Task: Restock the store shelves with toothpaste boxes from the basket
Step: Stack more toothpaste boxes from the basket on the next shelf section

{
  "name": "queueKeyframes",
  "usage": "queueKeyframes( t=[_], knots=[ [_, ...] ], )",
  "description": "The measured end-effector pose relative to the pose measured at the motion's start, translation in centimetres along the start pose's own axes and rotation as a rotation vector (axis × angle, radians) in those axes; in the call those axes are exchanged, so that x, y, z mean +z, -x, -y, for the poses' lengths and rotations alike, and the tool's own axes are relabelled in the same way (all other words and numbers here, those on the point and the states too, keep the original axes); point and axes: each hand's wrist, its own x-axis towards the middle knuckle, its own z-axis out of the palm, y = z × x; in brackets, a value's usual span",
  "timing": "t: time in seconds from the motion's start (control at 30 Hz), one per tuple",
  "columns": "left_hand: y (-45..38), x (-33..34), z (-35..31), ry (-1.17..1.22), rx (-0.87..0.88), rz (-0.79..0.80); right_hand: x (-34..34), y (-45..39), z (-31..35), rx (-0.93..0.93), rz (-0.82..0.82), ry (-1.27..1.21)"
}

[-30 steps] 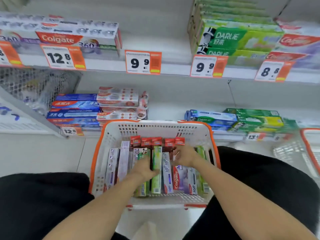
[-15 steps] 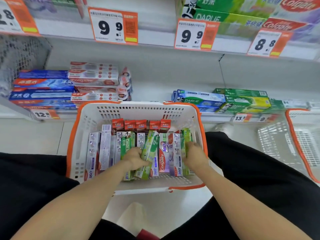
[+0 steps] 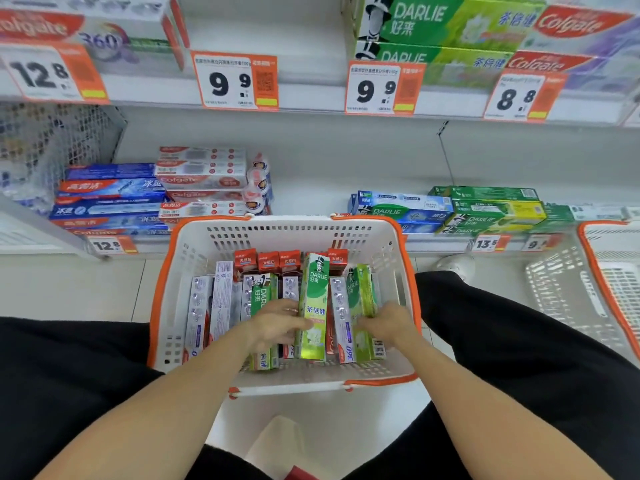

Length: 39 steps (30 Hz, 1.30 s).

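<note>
Picking is the step in hand: left hand (image 3: 277,323) curls round a green Darlie box (image 3: 314,306) tilted up in the basket (image 3: 401,258), while right hand (image 3: 386,322) grips another green box (image 3: 362,296). Next, lift clear toward the lower shelf's Darlie stack (image 3: 485,213).

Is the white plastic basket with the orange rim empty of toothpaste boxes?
No. The white plastic basket with the orange rim holds many toothpaste boxes, and the left hand grips a green Darlie box.

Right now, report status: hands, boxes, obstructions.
Left hand grips green Darlie box. Right hand on green boxes in basket. Nothing blocking.
</note>
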Motion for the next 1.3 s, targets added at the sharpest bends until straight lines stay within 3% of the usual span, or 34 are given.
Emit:
queueKeyframes(
  t=[0.13, 0.3, 0.5, 0.6, 0.73, 0.87, 0.93, 1.0, 1.17, 1.23, 1.3],
  knots=[
    [2.3, 0.0, -3.4, 0.143, 0.055, 0.122, -6.5, 2.9, 3.4, -0.02, 0.293, -0.521],
    [6.8, 1.9, -9.7, 0.22, 0.265, 0.327, -13.6, 7.0, 7.7, -0.318, 0.457, -0.541],
    [13.3, 1.3, -16.8, 0.095, 0.565, 0.104, -17.5, 11.0, 12.2, -0.669, 0.446, -0.795],
    [16.0, -0.2, -20.0, 0.037, 0.652, -0.021, -18.3, 11.7, 14.4, -0.784, 0.379, -0.769],
    [17.5, -2.0, -22.2, -0.079, 0.699, -0.098, -17.1, 11.4, 16.7, -0.835, 0.158, -0.701],
    [16.3, -1.7, -20.7, 0.058, 0.688, -0.253, -12.4, 10.5, 18.4, -0.882, -0.206, -0.634],
    [15.6, -1.3, -20.2, 0.135, 0.679, -0.298, -11.2, 10.8, 19.0, -0.892, -0.256, -0.67],
    [15.8, -1.4, -20.5, 0.198, 0.681, -0.275, -11.2, 11.3, 19.2, -0.881, -0.164, -0.755],
    [16.6, -2.5, -21.3, 0.254, 0.626, -0.167, -15.3, 11.4, 18.1, -0.824, 0.443, -0.988],
    [16.7, -2.5, -21.1, 0.258, 0.602, -0.138, -15.6, 11.3, 17.4, -0.813, 0.549, -0.995],
    [16.6, -2.3, -20.8, 0.256, 0.603, -0.129, -15.5, 11.3, 17.0, -0.807, 0.517, -1.009]
  ],
)
